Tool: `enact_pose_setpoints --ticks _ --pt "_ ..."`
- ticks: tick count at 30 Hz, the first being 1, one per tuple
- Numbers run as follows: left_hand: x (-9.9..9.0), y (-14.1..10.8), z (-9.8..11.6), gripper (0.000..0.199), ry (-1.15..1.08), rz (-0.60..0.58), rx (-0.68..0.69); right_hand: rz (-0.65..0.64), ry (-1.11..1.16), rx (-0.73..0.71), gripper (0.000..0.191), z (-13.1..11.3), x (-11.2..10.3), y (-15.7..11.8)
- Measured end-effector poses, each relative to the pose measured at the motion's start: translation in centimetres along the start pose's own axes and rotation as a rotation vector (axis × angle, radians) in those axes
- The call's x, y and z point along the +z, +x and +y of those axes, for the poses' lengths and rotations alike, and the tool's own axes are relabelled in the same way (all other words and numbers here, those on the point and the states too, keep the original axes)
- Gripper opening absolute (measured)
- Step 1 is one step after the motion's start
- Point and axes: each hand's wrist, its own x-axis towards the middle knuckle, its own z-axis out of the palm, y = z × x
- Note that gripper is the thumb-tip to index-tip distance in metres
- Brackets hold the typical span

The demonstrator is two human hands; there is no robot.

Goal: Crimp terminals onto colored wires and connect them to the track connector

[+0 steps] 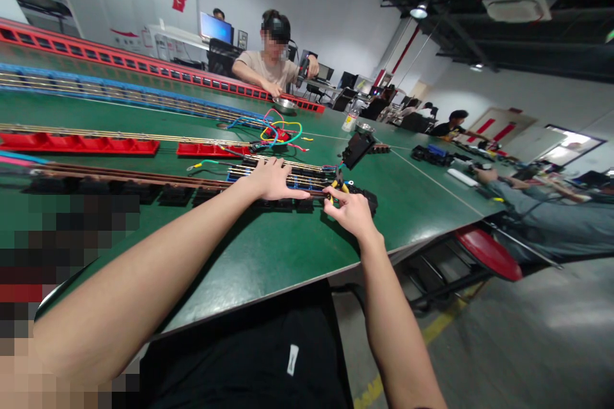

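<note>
We see our left hand [273, 180] resting over the black rail [204, 194], its fingers spread wide, closed around nothing. The rail lies along the green surface [283, 252]. Near its right end, our right hand [354, 212] has fingers bent around yellow-handled pliers [334, 185].

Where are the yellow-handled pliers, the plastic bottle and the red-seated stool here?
Yellow-handled pliers [334, 185]: head view, on a yellow handle.
Plastic bottle [350, 121]: head view, on its body.
Red-seated stool [488, 254]: head view, on the seat.
</note>
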Motion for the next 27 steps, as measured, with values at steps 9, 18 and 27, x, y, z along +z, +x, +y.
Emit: enact_pose_setpoints --ticks 9,18,27 --pt "0.06 0.0 -0.08 0.111 -0.003 0.007 0.008 0.027 -0.006 -0.012 0.038 -0.01 0.27 -0.24" --pt "0.46 0.12 -0.21 0.11 -0.013 0.036 0.01 0.058 0.103 -0.04 0.042 -0.42 0.53 -0.46" --pt "0.18 -0.03 -0.09 0.109 -0.017 0.022 0.0 0.076 0.931 0.203 0.05 0.25 0.52 -0.06"
